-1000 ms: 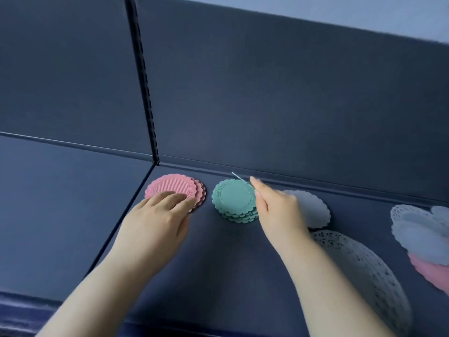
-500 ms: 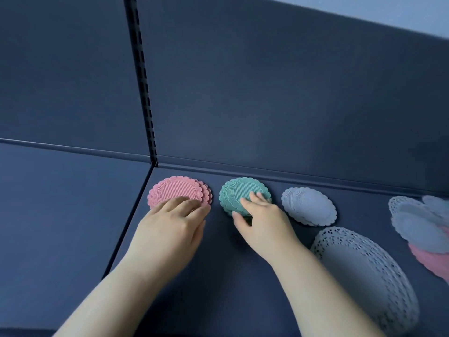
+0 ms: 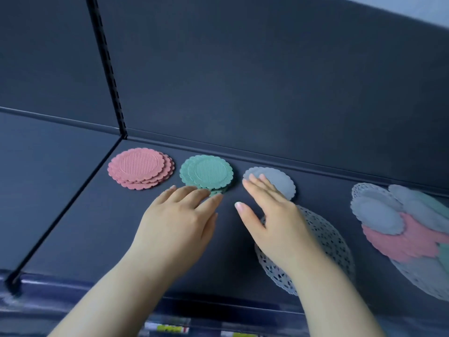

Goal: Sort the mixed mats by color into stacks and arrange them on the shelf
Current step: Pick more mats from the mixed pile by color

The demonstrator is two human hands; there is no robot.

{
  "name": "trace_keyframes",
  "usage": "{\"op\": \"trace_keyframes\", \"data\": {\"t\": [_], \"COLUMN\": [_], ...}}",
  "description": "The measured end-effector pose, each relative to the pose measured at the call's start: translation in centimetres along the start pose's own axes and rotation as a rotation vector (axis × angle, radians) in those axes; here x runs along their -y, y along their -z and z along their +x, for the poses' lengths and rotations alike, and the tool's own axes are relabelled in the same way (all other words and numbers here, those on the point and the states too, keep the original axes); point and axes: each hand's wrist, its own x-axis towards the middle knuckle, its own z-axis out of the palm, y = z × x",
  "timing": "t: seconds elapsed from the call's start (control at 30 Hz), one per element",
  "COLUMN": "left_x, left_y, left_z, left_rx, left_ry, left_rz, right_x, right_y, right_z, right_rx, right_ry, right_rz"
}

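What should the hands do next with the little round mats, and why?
Probably the right hand should reach over to the mixed heap of grey, pink and green scalloped round mats and lift the grey one on top. The pink stack, green stack and grey stack already look sorted, that heap is jumbled, and the right hand holds nothing.

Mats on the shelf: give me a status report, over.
Left hand open, fingertips at green stack; right hand open, fingers on grey stack. Pink stack apart, far left. Mixed pile unsorted at right; doily under right wrist.
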Motion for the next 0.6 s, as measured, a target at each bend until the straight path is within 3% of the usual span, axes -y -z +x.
{"op": "trace_keyframes", "data": {"t": [0.17, 0.37, 0.6], "left_x": [-9.4, -20.3, -24.2], "left_y": [-0.7, -3.0, -3.5], "left_z": [-1.1, -1.6, -2.4], "left_rx": [0.025, 0.049, 0.055], "left_ry": [0.004, -0.042, -0.033], "left_rz": [0.000, 0.000, 0.012], "right_x": [-6.1, -14.7, -18.6], "right_y": [4.6, 9.0, 11.3], "right_z": [-6.8, -14.5, -17.5], "right_rx": [0.107, 0.068, 0.039], "right_ry": [-0.032, -0.115, -0.150], "right_rz": [0.002, -0.045, -0.013]}}
